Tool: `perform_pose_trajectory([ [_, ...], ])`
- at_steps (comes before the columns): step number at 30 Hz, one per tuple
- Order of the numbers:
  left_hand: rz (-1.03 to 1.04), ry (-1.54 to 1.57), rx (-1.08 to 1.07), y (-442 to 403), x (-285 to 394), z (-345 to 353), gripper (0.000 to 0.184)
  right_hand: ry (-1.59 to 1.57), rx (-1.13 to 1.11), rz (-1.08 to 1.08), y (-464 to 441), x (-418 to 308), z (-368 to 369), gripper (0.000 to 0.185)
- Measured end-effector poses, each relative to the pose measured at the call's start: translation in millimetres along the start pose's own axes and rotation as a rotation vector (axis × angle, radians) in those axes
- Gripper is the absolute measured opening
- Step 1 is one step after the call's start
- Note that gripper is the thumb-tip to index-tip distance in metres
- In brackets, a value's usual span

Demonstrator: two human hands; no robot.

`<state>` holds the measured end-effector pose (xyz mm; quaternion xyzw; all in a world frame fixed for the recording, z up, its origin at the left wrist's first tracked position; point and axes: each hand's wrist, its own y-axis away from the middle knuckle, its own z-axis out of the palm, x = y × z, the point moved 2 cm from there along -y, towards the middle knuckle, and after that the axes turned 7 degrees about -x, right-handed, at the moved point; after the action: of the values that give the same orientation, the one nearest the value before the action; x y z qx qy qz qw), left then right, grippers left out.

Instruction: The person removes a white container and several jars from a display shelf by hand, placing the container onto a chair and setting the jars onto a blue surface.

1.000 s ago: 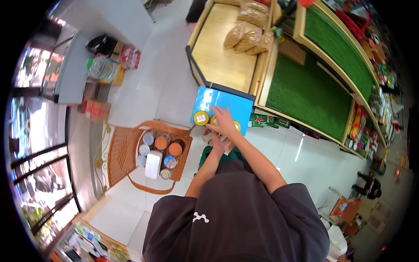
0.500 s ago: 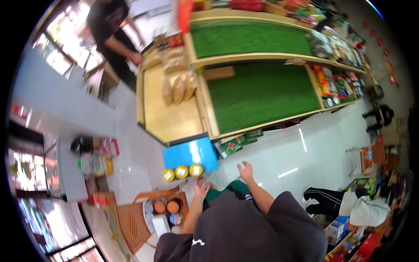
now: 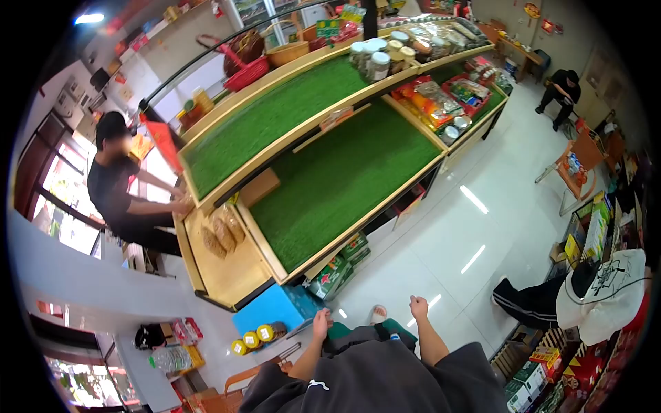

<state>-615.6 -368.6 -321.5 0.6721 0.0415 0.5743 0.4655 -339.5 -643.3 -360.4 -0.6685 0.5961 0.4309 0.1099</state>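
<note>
My left hand is closed, held over my lap just right of the blue box; whether it holds anything is too small to tell. My right hand is also closed, raised above the floor to the right, its contents unclear. Three jars with yellow lids stand in a row by the near edge of the blue box, apart from my hands. Beyond the box, bags of grains lie on the wooden end of the display stand.
Shelves with green turf stretch ahead, with jars at their far end. A person stands at the left of the stand. Another person sits far right. A person in a white top is close at right. Green cartons lie under the shelf.
The view has swung up and right. My hands left the jars, spread apart, then closed. The basket of jars has mostly gone out of view at the bottom.
</note>
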Motion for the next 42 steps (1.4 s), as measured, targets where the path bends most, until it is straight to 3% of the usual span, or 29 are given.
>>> perform_pose_trajectory([
  [5, 0.064, -0.154, -0.172, -50.3, 66.3, 79.0, 0.042, -0.109, 0.204, 0.118, 5.0, 56.6, -43.8, 0.029],
  [7, 0.082, -0.238, -0.26, -65.0, 89.8, 108.8, 0.04, -0.258, 0.242, 0.318, 1.4, 107.3, -36.1, 0.026],
  [11, 0.048, -0.273, -0.309, -106.1, 114.3, 151.9, 0.039, -0.211, 0.293, 0.465, 10.1, 147.5, -30.6, 0.024],
  [13, 0.041, -0.277, -0.304, -135.3, 117.1, 160.7, 0.038, -0.211, 0.263, 0.513, 12.5, 142.6, -31.5, 0.024],
  [15, 0.009, -0.316, -0.239, -169.6, 114.9, 164.0, 0.034, 0.006, 0.274, 0.345, 1.3, 151.4, -32.2, 0.026],
  [18, -0.104, -0.184, -0.125, -192.7, 131.4, 169.3, 0.029, -0.039, 0.225, 0.411, -30.9, 121.3, -53.0, 0.027],
  [22, -0.217, -0.11, -0.037, -239.6, 136.5, 152.4, 0.026, -0.22, 0.016, 0.577, -104.0, 14.0, -100.1, 0.03],
  [24, -0.212, -0.107, -0.023, -255.7, 151.7, 155.1, 0.019, -0.091, 0.006, 0.371, -172.2, -2.2, -101.1, 0.031],
  [25, -0.282, -0.225, -0.006, -260.9, 168.9, 161.3, 0.02, 0.042, 0.103, 0.167, -203.4, -20.7, -102.3, 0.031],
  [26, -0.273, -0.202, -0.121, -283.6, 168.6, 161.9, 0.022, 0.174, 0.195, -0.036, -235.4, -44.3, -105.1, 0.031],
  [27, -0.266, -0.181, -0.231, -302.1, 166.5, 157.5, 0.024, 0.092, 0.132, -0.003, -268.2, -63.1, -103.9, 0.028],
  [29, -0.13, -0.212, -0.154, -273.7, 222.9, 191.5, 0.029, -0.244, -0.039, 0.111, -306.6, -145.4, -114.8, 0.026],
  [31, -0.016, -0.163, -0.192, -270.8, 254.5, 216.1, 0.033, -0.399, -0.01, 0.125, -343.7, -211.6, -112.3, 0.025],
  [33, -0.034, -0.142, -0.257, -259.5, 297.3, 245.7, 0.037, -0.637, 0.095, -0.031, -373.6, -278.9, -107.5, 0.029],
  [35, 0.045, -0.193, -0.334, -243.6, 346.7, 273.2, 0.038, -0.753, -0.122, 0.058, -391.5, -362.5, -129.0, 0.022],
  [37, 0.19, -0.192, -0.366, -236.9, 396.6, 305.0, 0.041, -0.752, -0.212, -0.072, -441.0, -401.6, -128.5, 0.025],
  [39, 0.354, -0.208, -0.375, -233.3, 450.5, 335.0, 0.041, -0.619, -0.044, -0.37, -454.3, -473.6, -141.9, 0.03],
  [42, 0.544, -0.206, -0.378, -223.2, 538.3, 379.1, 0.038, -0.686, -0.1, -0.48, -474.7, -569.6, -165.7, 0.036],
])
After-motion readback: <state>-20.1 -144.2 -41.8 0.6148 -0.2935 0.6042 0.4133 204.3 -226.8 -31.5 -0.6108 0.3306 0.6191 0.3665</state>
